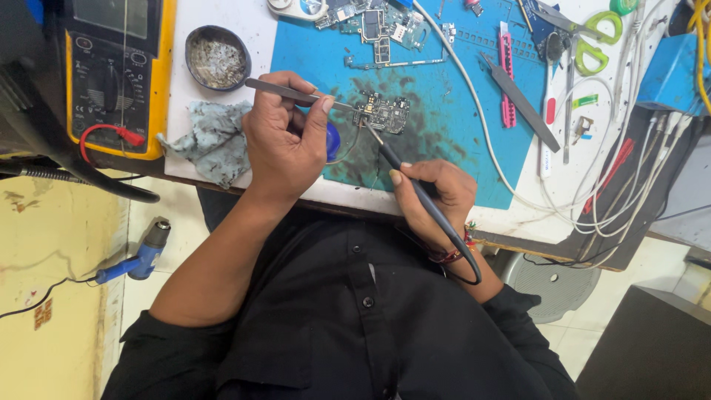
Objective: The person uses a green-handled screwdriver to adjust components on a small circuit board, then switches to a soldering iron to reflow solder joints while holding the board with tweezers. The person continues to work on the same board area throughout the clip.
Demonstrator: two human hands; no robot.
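Observation:
A small dark circuit board (385,113) lies on a blue work mat (452,81) stained black around it. My left hand (285,141) is shut on metal tweezers (292,92) whose tips reach the board's left edge. A blue round object (332,141) shows under that hand. My right hand (433,196) grips a black soldering iron (422,196) like a pen. Its tip touches the board's lower left corner. The iron's cable loops back past my wrist.
A yellow multimeter (115,74) stands at the left, beside a round tin of metal wool (217,57) and a grey rag (211,141). Other boards (374,30), tweezers (522,104), green-handled scissors (592,41) and white cables (629,148) crowd the right. A blue hot-air gun (141,255) lies on the floor.

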